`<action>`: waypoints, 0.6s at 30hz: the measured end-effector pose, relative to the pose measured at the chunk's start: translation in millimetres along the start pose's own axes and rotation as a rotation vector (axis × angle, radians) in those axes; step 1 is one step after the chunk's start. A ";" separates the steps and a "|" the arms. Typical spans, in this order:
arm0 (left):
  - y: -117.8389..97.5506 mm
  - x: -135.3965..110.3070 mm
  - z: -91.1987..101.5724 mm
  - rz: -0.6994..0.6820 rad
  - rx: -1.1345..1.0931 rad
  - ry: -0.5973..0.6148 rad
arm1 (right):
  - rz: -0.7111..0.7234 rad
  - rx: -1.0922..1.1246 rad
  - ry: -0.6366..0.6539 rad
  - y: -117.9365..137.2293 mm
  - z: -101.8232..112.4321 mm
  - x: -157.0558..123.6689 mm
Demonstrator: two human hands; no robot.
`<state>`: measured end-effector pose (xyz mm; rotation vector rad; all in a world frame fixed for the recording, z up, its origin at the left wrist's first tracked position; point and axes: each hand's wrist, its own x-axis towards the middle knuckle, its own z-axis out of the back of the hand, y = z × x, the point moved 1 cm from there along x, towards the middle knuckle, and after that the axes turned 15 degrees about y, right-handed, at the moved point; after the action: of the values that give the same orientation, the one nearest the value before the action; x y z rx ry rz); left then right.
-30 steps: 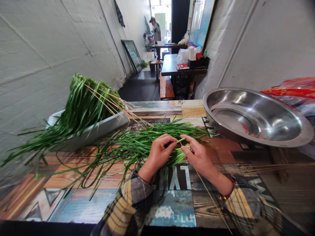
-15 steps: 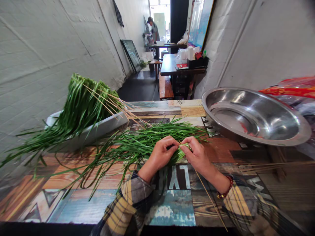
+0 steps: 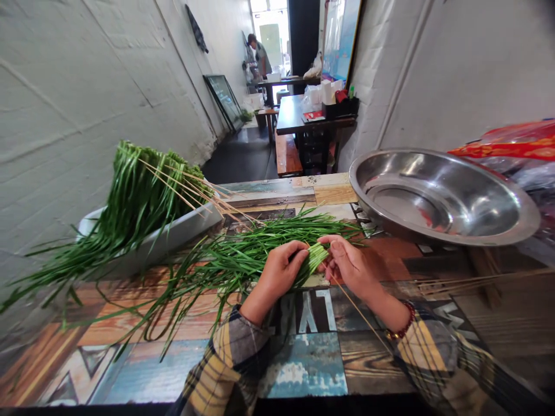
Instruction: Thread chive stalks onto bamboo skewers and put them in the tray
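Note:
A loose heap of long green chives lies across the painted wooden table. My left hand is closed round a small bunch of chive stems at their cut ends. My right hand pinches a thin bamboo skewer whose tip meets that bunch; the stick runs back along my right forearm. Both sleeves are plaid, and a red bead bracelet sits on my right wrist.
A white tray at the left holds skewered chives with sticks poking out. A large steel basin stands at the right, loose skewers below it, a red-and-clear plastic bag behind. Far back, dark tables and a person.
My hands have stayed together on the bunch. The cut ends of the stems now show more between my fingers, and the view has shifted slightly.

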<state>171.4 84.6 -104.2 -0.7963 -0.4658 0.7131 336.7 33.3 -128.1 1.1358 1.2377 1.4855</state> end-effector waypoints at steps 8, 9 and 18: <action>0.3 -1.6 6.4 0.053 -0.009 -0.177 | 0.086 -0.447 0.187 12.6 1.6 -2.5; -0.3 -2.0 7.3 0.056 -0.009 -0.177 | 0.105 -0.490 0.191 12.9 0.3 -2.8; -1.9 -2.7 10.9 0.096 -0.082 0.012 | 0.190 -0.629 0.165 7.2 -8.1 -6.6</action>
<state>163.6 86.9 -96.2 -0.9046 -0.4501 0.7820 329.7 24.5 -122.5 0.7261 0.6841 1.9581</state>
